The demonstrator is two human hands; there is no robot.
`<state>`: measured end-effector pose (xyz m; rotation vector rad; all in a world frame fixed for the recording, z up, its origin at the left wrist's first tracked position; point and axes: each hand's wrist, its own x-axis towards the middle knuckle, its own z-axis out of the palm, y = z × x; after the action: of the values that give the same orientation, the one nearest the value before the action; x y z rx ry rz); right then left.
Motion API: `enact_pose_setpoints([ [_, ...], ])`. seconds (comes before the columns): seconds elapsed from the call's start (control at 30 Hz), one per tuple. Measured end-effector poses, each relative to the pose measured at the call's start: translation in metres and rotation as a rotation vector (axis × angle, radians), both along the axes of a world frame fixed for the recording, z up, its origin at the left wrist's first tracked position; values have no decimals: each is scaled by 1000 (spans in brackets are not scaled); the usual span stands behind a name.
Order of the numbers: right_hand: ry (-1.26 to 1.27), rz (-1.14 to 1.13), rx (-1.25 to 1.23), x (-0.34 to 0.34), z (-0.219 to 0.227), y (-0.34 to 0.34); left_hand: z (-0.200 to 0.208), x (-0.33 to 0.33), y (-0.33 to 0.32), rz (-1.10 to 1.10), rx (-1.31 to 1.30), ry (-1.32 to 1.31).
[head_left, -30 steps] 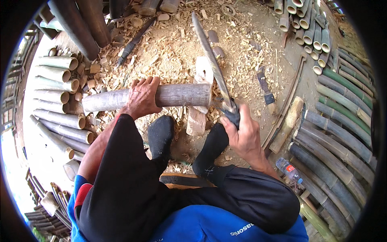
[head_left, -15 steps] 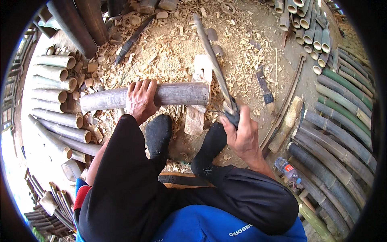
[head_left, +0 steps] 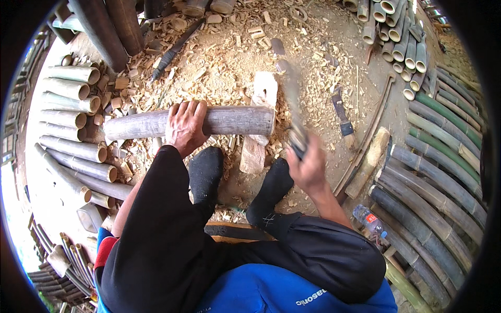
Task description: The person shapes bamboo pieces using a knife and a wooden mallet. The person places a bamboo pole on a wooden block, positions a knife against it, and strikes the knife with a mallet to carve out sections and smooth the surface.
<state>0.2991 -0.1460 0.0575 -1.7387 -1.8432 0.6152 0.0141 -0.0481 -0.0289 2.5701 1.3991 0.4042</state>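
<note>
My left hand [head_left: 186, 128] is wrapped over the middle of a thick grey-brown bamboo section [head_left: 240, 120] and holds it level. Its right part lies across a pale wooden block [head_left: 253, 156] on the ground. To the right of the bamboo's end, my right hand [head_left: 309, 166] is closed round the dark handle of a long knife [head_left: 295, 107]. The blade points away from me and is smeared by motion, so its tip is unclear. It stands a little apart from the cut end of the bamboo. My feet, in dark socks, are on the near side of the block.
Wood chips [head_left: 224, 68] cover the ground ahead. Two other bladed tools, one at far left [head_left: 169, 58] and one at right [head_left: 342, 112], lie among them. Bamboo sections line the left [head_left: 73, 148]; long poles [head_left: 433, 193] and a plastic bottle [head_left: 369, 219] are at right.
The knife's blade has swung to the right, away from the bamboo's end, and is now blurred. The left hand keeps its grip; the bamboo has barely shifted.
</note>
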Motion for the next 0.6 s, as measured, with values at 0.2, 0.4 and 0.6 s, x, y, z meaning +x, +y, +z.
enact_pose_setpoints([
  [0.2, -301, -24, -424, 25, -18, -6, -1, -1, 0, 10, 25, 9],
  [0.4, 100, 55, 277, 11, 18, -2, -11, -5, -6, 34, 94, 56],
  [0.6, -210, -66, -514, 39, -34, 6, 6, -1, -12, 46, -112, 103],
])
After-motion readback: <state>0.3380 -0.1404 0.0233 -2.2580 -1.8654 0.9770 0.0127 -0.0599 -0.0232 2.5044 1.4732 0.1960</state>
